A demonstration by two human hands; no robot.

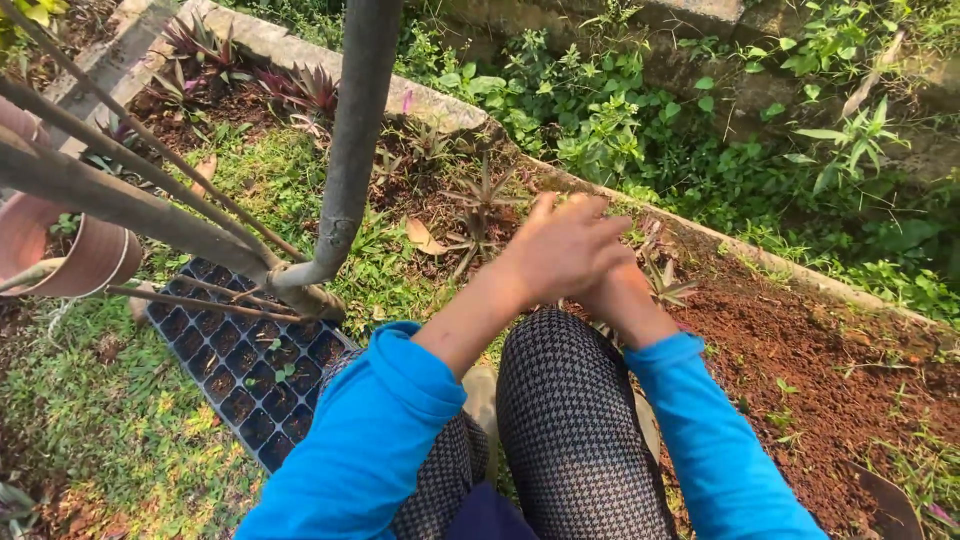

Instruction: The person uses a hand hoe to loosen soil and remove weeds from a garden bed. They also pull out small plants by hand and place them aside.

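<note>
My left hand [565,245] covers right hand [612,285] above garden bed [800,340]; grip hidden, can't tell. I'd rub slowly, w/ hands over soil.

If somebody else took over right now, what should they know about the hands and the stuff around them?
Left hand: raised above the knee, laid over the right hand; blurred, nothing visible in it.
Right hand: mostly hidden under the left; cannot tell whether it holds anything.
Nearby: small spiky plants in the red soil bed just beyond the hands.
Black seedling tray lies on the grass to the left, a few sprouts showing in its cells.
A clay pot stands far left.
</note>
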